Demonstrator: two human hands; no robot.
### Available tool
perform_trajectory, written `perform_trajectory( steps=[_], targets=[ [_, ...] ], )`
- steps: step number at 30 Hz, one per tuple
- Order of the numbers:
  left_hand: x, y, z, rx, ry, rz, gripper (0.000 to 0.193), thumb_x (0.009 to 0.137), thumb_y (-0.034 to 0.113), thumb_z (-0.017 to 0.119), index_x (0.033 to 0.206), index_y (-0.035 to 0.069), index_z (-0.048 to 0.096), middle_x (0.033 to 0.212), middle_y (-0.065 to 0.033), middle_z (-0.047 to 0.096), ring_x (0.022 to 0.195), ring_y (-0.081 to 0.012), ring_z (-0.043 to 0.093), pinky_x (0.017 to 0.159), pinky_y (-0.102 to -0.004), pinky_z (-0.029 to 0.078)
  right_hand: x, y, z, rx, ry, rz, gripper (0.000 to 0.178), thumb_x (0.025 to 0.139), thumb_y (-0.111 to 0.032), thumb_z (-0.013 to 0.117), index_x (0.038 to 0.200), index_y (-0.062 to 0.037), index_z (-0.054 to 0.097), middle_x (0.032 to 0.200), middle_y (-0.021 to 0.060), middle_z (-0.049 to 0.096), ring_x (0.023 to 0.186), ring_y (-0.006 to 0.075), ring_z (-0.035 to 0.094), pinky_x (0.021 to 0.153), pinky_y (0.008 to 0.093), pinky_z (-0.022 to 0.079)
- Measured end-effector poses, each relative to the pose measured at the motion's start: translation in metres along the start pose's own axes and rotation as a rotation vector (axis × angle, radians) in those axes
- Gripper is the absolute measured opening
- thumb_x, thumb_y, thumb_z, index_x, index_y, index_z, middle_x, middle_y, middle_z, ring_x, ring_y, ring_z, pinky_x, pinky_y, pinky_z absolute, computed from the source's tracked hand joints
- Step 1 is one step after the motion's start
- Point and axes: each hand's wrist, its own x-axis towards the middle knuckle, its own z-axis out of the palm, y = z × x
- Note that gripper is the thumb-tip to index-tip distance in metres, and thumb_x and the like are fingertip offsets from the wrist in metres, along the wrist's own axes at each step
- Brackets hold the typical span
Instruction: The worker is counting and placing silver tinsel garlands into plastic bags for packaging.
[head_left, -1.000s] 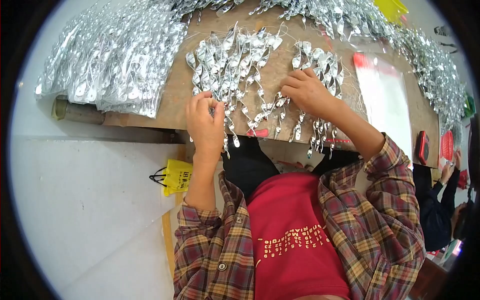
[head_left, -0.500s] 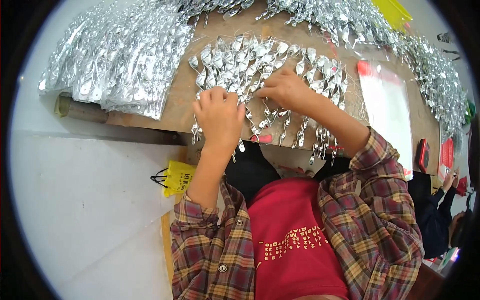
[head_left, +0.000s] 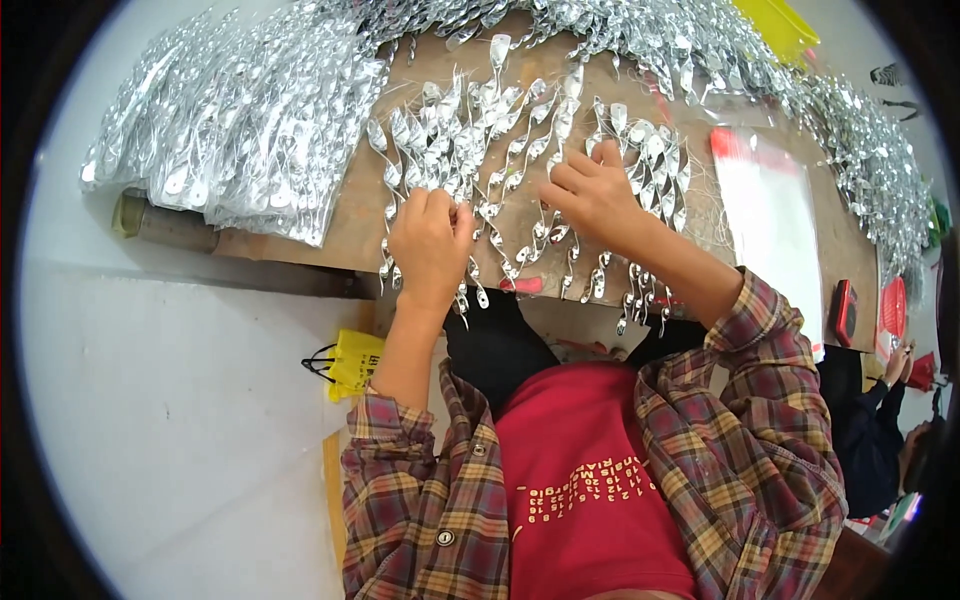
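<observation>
A bunch of shiny silver twisted strips (head_left: pixel 437 150), with small holes at their rounded ends, is spread over the brown tabletop (head_left: pixel 345 215). My left hand (head_left: pixel 430 245) is closed over the lower left of the bunch, with strips showing above and below its fingers. To its right, my right hand (head_left: pixel 592 195) has its thumb and fingers pinched together over the strips; what sits between the fingertips is too small to make out. Several strip ends (head_left: pixel 600 275) hang past the table's near edge. Thin clear threads run among the strips at the right.
Bagged silver strips (head_left: pixel 250 130) are heaped at the left, and more loose strips (head_left: pixel 640 35) line the far edge. White plastic sleeves (head_left: pixel 770 220) with a red band and a red-black case (head_left: pixel 845 312) lie at the right. A yellow bag (head_left: pixel 352 362) is below the table edge.
My hands have moved slightly toward me and farther apart, the right one shifting rightward. Between them, the strips now lie more stretched out and separated, with some reaching farther up the table.
</observation>
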Motion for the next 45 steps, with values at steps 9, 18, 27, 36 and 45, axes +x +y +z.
perform_trajectory(
  steps=[9, 18, 27, 36, 45],
  targets=[
    [0.002, -0.002, 0.001, -0.142, 0.034, -0.095, 0.018, 0.074, 0.014, 0.068, 0.069, 0.007, 0.053, 0.072, -0.0067, 0.052, 0.065, -0.0277, 0.053, 0.057, -0.0397, 0.042, -0.018, -0.002, -0.01, 0.236, -0.536, 0.083, 0.02, 0.071, -0.009, 0.06, 0.09, -0.0135, 0.065, 0.1, -0.0011, 0.06, 0.101, 0.0183, 0.052, 0.083, 0.0388, 0.037],
    [0.004, -0.002, -0.002, -0.136, 0.012, -0.108, 0.018, 0.074, 0.015, 0.07, 0.07, 0.008, 0.054, 0.073, -0.0075, 0.053, 0.068, -0.0292, 0.054, 0.059, -0.0411, 0.043, 0.033, 0.0, 0.053, 0.258, -0.189, -0.017, 0.023, 0.077, -0.009, 0.057, 0.098, -0.0146, 0.065, 0.101, -0.0004, 0.063, 0.101, 0.0203, 0.055, 0.089, 0.0364, 0.038],
    [0.001, -0.009, -0.004, -0.063, -0.018, -0.062, 0.023, 0.071, 0.02, 0.073, 0.086, 0.009, 0.061, 0.094, -0.0077, 0.055, 0.091, -0.0296, 0.053, 0.077, -0.0441, 0.042, 0.029, 0.014, 0.031, 0.15, -0.329, -0.208, 0.034, 0.072, -0.008, 0.059, 0.103, -0.0206, 0.065, 0.091, 0.002, 0.054, 0.093, 0.0217, 0.05, 0.088, 0.0363, 0.039],
    [-0.015, 0.049, -0.021, -0.002, -0.14, 0.048, 0.045, 0.067, 0.029, 0.078, 0.103, 0.011, 0.057, 0.119, -0.0104, 0.051, 0.122, -0.0337, 0.039, 0.102, -0.0587, 0.025, 0.023, 0.008, 0.035, 0.314, -0.35, -0.147, 0.03, 0.069, -0.008, 0.062, 0.099, -0.015, 0.065, 0.095, 0.003, 0.056, 0.092, 0.0201, 0.054, 0.087, 0.038, 0.038],
    [-0.025, 0.047, -0.012, 0.103, -0.21, 0.193, 0.015, 0.072, 0.024, 0.071, 0.083, 0.016, 0.065, 0.085, -0.0049, 0.059, 0.103, -0.0263, 0.049, 0.097, -0.0554, 0.028, 0.015, 0.01, 0.034, 0.267, -0.313, -0.167, 0.031, 0.07, -0.008, 0.062, 0.099, -0.0194, 0.066, 0.094, 0.0012, 0.055, 0.092, 0.0207, 0.053, 0.087, 0.0369, 0.038]
  ],
)
